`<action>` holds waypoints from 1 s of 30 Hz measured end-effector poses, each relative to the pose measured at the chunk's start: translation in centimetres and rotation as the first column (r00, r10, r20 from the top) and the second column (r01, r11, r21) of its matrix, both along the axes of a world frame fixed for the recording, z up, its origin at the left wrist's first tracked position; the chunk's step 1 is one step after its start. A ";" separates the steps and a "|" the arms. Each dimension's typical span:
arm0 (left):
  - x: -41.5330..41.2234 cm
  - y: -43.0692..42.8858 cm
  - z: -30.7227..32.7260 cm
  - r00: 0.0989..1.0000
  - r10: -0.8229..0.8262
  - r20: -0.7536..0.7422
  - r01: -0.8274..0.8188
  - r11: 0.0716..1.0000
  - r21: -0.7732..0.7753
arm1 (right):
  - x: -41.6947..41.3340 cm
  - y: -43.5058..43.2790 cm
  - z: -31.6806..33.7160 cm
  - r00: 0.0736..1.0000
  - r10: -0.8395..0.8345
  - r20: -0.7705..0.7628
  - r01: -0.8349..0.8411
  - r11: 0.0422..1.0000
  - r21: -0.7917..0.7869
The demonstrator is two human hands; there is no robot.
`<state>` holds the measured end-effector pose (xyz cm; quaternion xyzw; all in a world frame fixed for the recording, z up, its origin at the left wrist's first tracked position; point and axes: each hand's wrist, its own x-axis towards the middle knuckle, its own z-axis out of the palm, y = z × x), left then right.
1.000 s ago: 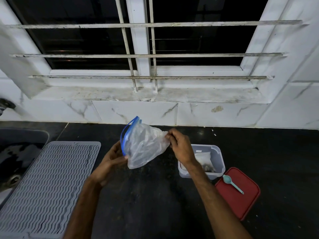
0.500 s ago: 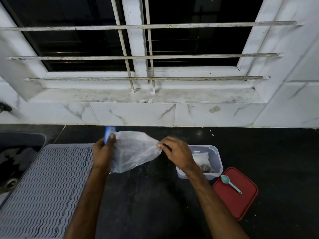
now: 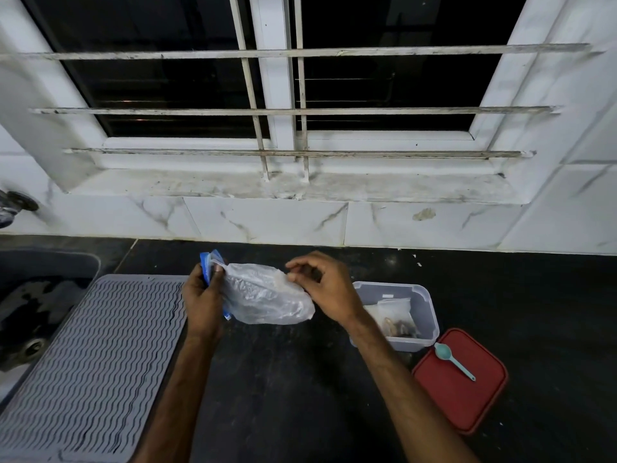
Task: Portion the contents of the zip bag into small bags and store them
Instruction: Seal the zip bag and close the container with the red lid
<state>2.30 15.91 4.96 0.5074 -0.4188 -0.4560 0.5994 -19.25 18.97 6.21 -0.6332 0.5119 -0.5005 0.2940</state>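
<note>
My left hand [image 3: 203, 295] grips the blue zip end of the crumpled zip bag [image 3: 267, 295] over the black counter [image 3: 300, 379]; my right hand [image 3: 325, 289] pinches its opposite end. To the right, a clear container [image 3: 424, 292] holds a small bag [image 3: 394, 312]; just beside it, a teal spoon [image 3: 454, 360] lies on a red lid [image 3: 467, 402]. At left, a grey ridged mat [image 3: 93, 362] lies beside the sink [image 3: 33, 295]

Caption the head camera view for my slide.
At a dark counter, the left hand and right hand hold the zip bag.

The translucent, crumpled zip bag [image 3: 267, 295], blue closure strip at its left end, lies sideways above the counter [image 3: 283, 379]; one small bag [image 3: 394, 310] rests inside the open container [image 3: 400, 344].
</note>
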 end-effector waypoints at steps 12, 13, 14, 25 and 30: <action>-0.8 0.3 -0.1 0.905 0.183 0.384 -0.157 0.983 -0.100 | 0.5 -0.3 -0.2 0.973 -0.064 0.220 0.076 0.996 -0.045; -1.1 0.4 0.0 0.866 0.219 0.448 -0.175 0.975 -0.139 | 0.4 -0.6 -0.4 0.943 -0.139 0.303 0.144 0.990 0.007; -1.6 0.5 0.1 0.835 0.240 0.495 -0.181 0.970 -0.164 | 0.4 -0.8 -0.8 0.898 -0.212 0.386 0.197 0.977 0.077; -2.7 0.8 -0.3 0.874 0.316 0.368 -0.366 0.928 0.072 | -1.1 1.1 0.9 0.915 0.025 0.402 -0.257 0.803 0.537; -1.9 0.2 -0.6 0.899 0.309 0.311 -0.344 0.937 0.065 | -1.2 0.5 -0.4 0.920 -0.083 0.382 -0.063 0.933 0.354</action>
